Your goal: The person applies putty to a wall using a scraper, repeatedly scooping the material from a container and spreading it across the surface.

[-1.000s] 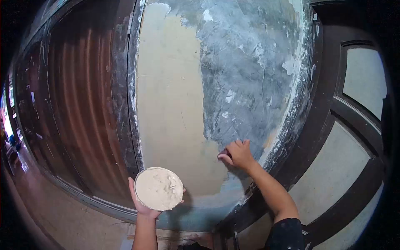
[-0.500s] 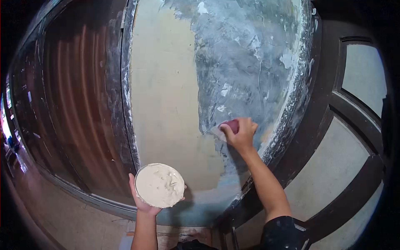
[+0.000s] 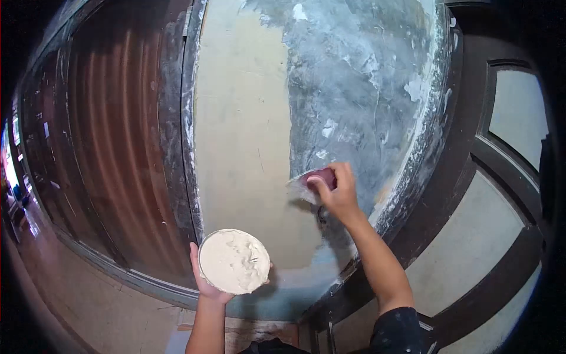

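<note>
My left hand [image 3: 207, 282] holds up a round tub of cream-coloured putty [image 3: 233, 261] from below, its fingers wrapped around the side. The putty's surface is smooth on the left and ridged on the right. In my right hand [image 3: 341, 192] is a putty knife [image 3: 305, 184] with a dark red grip, thumb on the near face and fingers closed behind it. Its pale blade lies against the wall panel, at the border between the cream putty coat [image 3: 242, 141] and the bare grey-blue surface [image 3: 365, 106].
A dark brown wooden door [image 3: 118, 147] stands to the left of the panel. On the right is a dark frame with pale panels [image 3: 477, 230]. White-flaked trim [image 3: 413, 159] edges the panel, and a tan floor [image 3: 106, 301] shows at lower left.
The putty knife has moved slightly left along the wall, its blade showing wider. Cream putty now covers a bit more beneath it. The view has shifted a little.
</note>
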The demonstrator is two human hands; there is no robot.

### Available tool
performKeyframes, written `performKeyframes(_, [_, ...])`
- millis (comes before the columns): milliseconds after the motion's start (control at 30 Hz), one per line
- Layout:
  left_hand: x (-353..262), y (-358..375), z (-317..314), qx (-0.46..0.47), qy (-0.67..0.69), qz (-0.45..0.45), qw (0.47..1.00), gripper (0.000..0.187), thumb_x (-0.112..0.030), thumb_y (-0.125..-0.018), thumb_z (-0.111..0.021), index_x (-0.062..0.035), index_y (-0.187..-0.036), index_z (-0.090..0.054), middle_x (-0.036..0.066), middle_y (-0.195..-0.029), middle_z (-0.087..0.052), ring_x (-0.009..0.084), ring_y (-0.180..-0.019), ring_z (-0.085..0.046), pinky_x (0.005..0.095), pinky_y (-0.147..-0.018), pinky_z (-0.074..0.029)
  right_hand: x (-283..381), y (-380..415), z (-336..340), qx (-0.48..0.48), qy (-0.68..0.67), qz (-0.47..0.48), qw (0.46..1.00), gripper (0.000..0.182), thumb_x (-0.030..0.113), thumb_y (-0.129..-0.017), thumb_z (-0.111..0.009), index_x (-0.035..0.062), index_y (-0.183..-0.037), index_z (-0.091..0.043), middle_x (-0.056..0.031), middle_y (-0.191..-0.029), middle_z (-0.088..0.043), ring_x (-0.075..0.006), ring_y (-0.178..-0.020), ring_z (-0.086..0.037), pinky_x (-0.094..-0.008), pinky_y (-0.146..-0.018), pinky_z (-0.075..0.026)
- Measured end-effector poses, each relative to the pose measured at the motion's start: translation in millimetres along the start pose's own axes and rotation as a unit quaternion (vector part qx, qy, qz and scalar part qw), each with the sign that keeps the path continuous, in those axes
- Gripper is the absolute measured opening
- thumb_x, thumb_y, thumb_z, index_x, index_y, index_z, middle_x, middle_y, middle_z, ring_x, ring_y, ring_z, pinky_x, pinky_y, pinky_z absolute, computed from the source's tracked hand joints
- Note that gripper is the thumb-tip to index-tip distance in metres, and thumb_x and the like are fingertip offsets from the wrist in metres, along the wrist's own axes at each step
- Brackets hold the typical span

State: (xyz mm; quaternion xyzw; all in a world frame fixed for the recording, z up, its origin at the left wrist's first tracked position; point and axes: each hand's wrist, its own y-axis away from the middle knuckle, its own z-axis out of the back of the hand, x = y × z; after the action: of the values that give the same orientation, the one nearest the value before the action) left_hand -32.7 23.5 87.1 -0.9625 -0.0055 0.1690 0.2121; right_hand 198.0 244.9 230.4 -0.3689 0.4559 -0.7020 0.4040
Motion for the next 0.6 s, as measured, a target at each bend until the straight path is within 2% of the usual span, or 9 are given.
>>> performKeyframes(33, [1,2,3,-0.069,-0.008,-0.022,0.997,0.11,-0.092,-0.093,-0.029,-0.0076,-0.162,-0.04,0.029,-0.158,-0.048,0.0577,-0.134,-0.055,0.0822,-0.099,-0.048,13,3,1,0.064,-0.024,0.036,0.997,0.029,0.022,-0.086,-0.087,0.0061,-0.104,-0.069,-0.0105,-0.095,-0.067,-0.0348,-0.091,-0.06,-0.0443,-0.084,-0.048])
performKeyframes(133, [3,1,1,-0.046,-0.032,-0.019,0.998,0.108,-0.09,-0.095,-0.027,-0.0052,-0.161,-0.041,0.029,-0.159,-0.047,0.0536,-0.135,-0.057,0.0804,-0.101,-0.049,37,13,4,0.259,-0.068,0.181,0.946,0.023,0.01,-0.084,-0.082,0.0114,-0.104,-0.072,-0.0021,-0.097,-0.071,-0.0304,-0.091,-0.061,-0.0418,-0.081,-0.048])
performKeyframes(167, [3,2,3,-0.074,-0.006,-0.024,0.997,0.111,-0.091,-0.094,-0.028,-0.0037,-0.161,-0.04,0.029,-0.159,-0.046,0.0546,-0.135,-0.056,0.0787,-0.102,-0.05,42,22,0,0.241,-0.035,0.244,0.939,0.021,0.007,-0.082,-0.078,0.0169,-0.098,-0.072,0.0058,-0.089,-0.071,-0.0212,-0.09,-0.061,-0.0395,-0.079,-0.043])
performKeyframes(200, [3,1,2,-0.074,-0.007,-0.024,0.997,0.111,-0.091,-0.094,-0.028,-0.0037,-0.161,-0.04,0.029,-0.159,-0.046,0.0546,-0.135,-0.056,0.0787,-0.102,-0.05,51,27,2,0.24,-0.035,0.243,0.939,0.021,0.007,-0.082,-0.078,0.0169,-0.098,-0.072,0.0058,-0.089,-0.071,-0.0212,-0.09,-0.061,-0.0395,-0.079,-0.043])
performKeyframes(267, [1,0,-2,-0.008,-0.019,-0.001,1.0,0.112,-0.092,-0.093,-0.029,-0.0038,-0.161,-0.04,0.028,-0.16,-0.046,0.0551,-0.135,-0.056,0.0782,-0.102,-0.05,70,28,12,0.202,-0.011,0.329,0.923,0.021,0.016,-0.083,-0.075,0.0216,-0.103,-0.075,0.0094,-0.098,-0.073,-0.0189,-0.095,-0.061,-0.0412,-0.081,-0.039])
performKeyframes(300, [0,0,-3,-0.008,-0.021,-0.001,1.0,0.112,-0.092,-0.093,-0.029,-0.0038,-0.161,-0.04,0.028,-0.16,-0.046,0.0551,-0.135,-0.056,0.0782,-0.102,-0.05,69,29,16,0.232,0.028,0.354,0.906,0.022,0.023,-0.087,-0.07,0.0243,-0.108,-0.076,0.0115,-0.107,-0.074,-0.0181,-0.098,-0.06,-0.0424,-0.082,-0.038])
performKeyframes(367, [0,-3,-4,-0.047,-0.069,-0.023,0.996,0.112,-0.093,-0.092,-0.03,-0.0051,-0.161,-0.04,0.027,-0.161,-0.046,0.0555,-0.135,-0.055,0.0819,-0.1,-0.048,75,34,19,0.241,0.004,0.357,0.902,0.027,0.02,-0.088,-0.068,0.0265,-0.114,-0.075,0.0116,-0.107,-0.072,-0.0189,-0.099,-0.059,-0.0428,-0.084,-0.038])
performKeyframes(433, [-1,-1,1,-0.044,-0.038,-0.017,0.998,0.111,-0.092,-0.092,-0.031,-0.0059,-0.161,-0.04,0.026,-0.161,-0.046,0.0554,-0.135,-0.055,0.0836,-0.098,-0.047,77,39,18,0.265,-0.041,0.361,0.893,0.033,0.02,-0.091,-0.066,0.0277,-0.122,-0.073,0.0107,-0.106,-0.069,-0.0209,-0.102,-0.059,-0.0425,-0.085,-0.039])
performKeyframes(600, [-1,-1,5,-0.048,0.007,-0.02,0.999,0.106,-0.09,-0.095,-0.033,-0.0073,-0.159,-0.045,0.025,-0.157,-0.051,0.053,-0.134,-0.057,0.0861,-0.098,-0.045,84,46,17,0.262,-0.021,0.356,0.897,0.03,0.024,-0.093,-0.066,0.0264,-0.122,-0.073,0.0086,-0.102,-0.068,-0.0213,-0.099,-0.059,-0.0407,-0.082,-0.04])
